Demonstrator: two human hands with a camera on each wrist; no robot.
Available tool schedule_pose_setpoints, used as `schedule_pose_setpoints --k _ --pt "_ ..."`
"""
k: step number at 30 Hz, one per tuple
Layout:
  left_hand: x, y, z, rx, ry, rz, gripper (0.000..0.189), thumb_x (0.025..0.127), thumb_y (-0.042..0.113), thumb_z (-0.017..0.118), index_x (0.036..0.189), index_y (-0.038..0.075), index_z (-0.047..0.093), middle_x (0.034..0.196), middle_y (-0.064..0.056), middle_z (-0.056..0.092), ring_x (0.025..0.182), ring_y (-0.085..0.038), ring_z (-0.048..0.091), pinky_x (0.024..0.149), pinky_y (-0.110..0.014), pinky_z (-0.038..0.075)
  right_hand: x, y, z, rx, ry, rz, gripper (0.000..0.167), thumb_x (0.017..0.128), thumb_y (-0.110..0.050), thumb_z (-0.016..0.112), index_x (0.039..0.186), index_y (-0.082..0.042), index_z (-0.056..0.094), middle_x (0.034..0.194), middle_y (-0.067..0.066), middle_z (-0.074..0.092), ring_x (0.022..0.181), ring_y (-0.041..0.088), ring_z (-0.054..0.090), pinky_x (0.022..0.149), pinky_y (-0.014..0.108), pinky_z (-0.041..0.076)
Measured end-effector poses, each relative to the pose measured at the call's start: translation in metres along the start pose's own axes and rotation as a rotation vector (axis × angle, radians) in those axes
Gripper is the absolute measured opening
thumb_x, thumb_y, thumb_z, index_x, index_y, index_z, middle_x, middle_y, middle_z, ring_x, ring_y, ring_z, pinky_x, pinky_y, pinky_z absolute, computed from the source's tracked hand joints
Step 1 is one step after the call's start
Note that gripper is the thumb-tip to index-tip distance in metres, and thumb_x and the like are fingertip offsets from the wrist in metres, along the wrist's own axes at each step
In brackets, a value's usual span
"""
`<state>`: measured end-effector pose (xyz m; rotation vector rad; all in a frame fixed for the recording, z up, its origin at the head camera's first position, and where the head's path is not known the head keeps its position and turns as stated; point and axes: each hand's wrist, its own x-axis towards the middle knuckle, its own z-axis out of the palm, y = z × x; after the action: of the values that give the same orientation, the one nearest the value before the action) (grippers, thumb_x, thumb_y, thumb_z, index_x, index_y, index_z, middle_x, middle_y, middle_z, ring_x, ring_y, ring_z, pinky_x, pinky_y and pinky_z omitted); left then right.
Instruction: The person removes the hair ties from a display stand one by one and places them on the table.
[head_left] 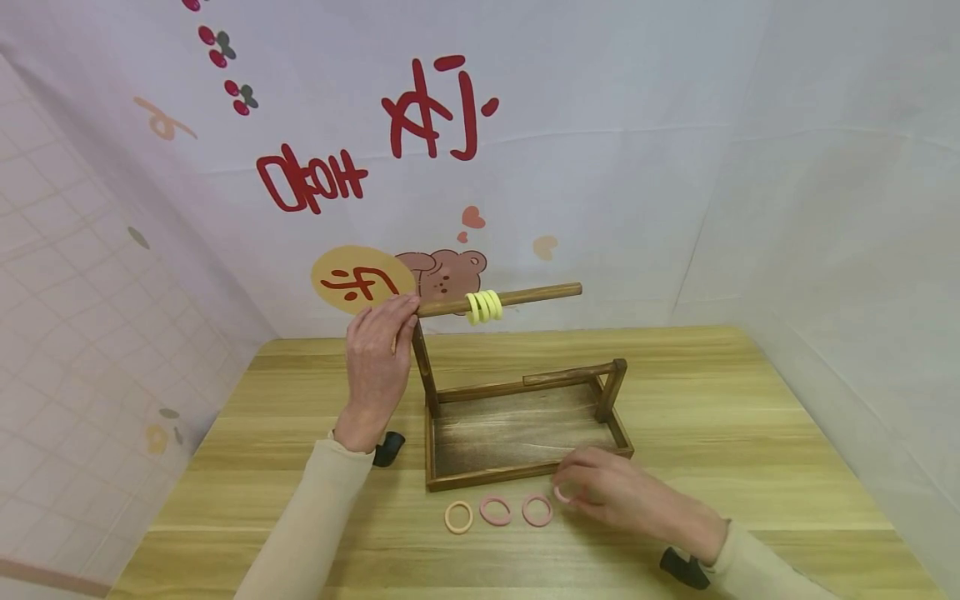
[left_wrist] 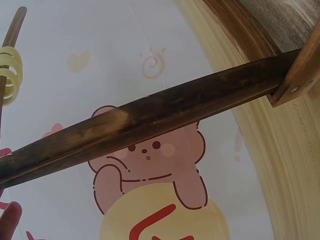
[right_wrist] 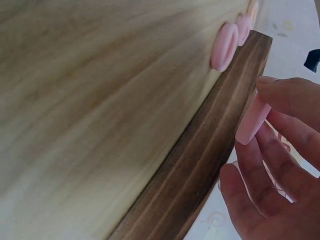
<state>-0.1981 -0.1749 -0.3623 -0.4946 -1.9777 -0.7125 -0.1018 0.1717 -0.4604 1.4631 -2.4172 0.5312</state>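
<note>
My left hand (head_left: 378,346) grips the left end of a brown wooden rod (head_left: 540,294), where it meets the tall post (head_left: 425,367) of a wooden stand. Several yellow rings (head_left: 486,307) hang side by side round the middle of this rod. Low at the stand's front right corner, my right hand (head_left: 626,496) pinches a pink ring (right_wrist: 252,122) between thumb and fingers. To its left, on the table, lie two more pink rings, one nearer (head_left: 537,525) and one farther (head_left: 495,523), then a pale orange ring (head_left: 459,532).
The stand's shallow tray (head_left: 517,429) sits on a wood-grain table (head_left: 697,400). A shorter post (head_left: 612,390) with a second rod (head_left: 566,376) rises at its right end. Behind hangs a white printed cloth (head_left: 600,167). Black objects (head_left: 388,449) show near both wrists.
</note>
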Motion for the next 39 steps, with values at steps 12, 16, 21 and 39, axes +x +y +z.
schedule_pose_setpoints --k 12,16,21,39 --pt "-0.001 0.000 0.000 0.000 -0.002 0.000 0.024 0.099 0.007 0.069 0.121 0.001 0.075 0.124 -0.011 0.074 0.117 -0.033 0.068 0.108 -0.058 0.042 -0.003 0.000 0.006 0.074 -0.064 0.040 0.030 0.083 -0.016 0.086 0.111 -0.011 0.076 0.110 -0.005 0.068 0.098 0.006 0.064 0.086 0.022 0.056" --pt "-0.001 -0.001 0.000 0.001 -0.007 -0.005 0.023 0.100 0.007 0.068 0.121 0.002 0.075 0.124 -0.011 0.074 0.117 -0.032 0.068 0.108 -0.058 0.041 -0.002 -0.001 0.007 0.092 -0.076 0.049 0.027 0.083 -0.015 0.086 0.108 -0.013 0.076 0.108 -0.006 0.068 0.097 0.005 0.064 0.086 0.021 0.055" --pt "-0.001 -0.001 0.000 -0.002 -0.006 -0.004 0.023 0.100 0.007 0.068 0.121 0.002 0.075 0.124 -0.011 0.074 0.116 -0.032 0.069 0.108 -0.058 0.042 -0.002 -0.002 0.009 0.103 -0.087 0.061 0.025 0.083 -0.012 0.087 0.106 -0.013 0.076 0.105 -0.007 0.067 0.094 0.003 0.063 0.082 0.018 0.054" --pt "0.001 0.001 0.000 -0.001 0.003 -0.002 0.024 0.099 0.007 0.069 0.121 0.002 0.076 0.124 -0.011 0.074 0.116 -0.032 0.069 0.108 -0.058 0.042 -0.009 0.000 0.015 0.087 -0.148 0.129 0.033 0.081 -0.015 0.088 0.111 -0.012 0.076 0.107 -0.007 0.066 0.093 0.002 0.059 0.079 0.021 0.055"
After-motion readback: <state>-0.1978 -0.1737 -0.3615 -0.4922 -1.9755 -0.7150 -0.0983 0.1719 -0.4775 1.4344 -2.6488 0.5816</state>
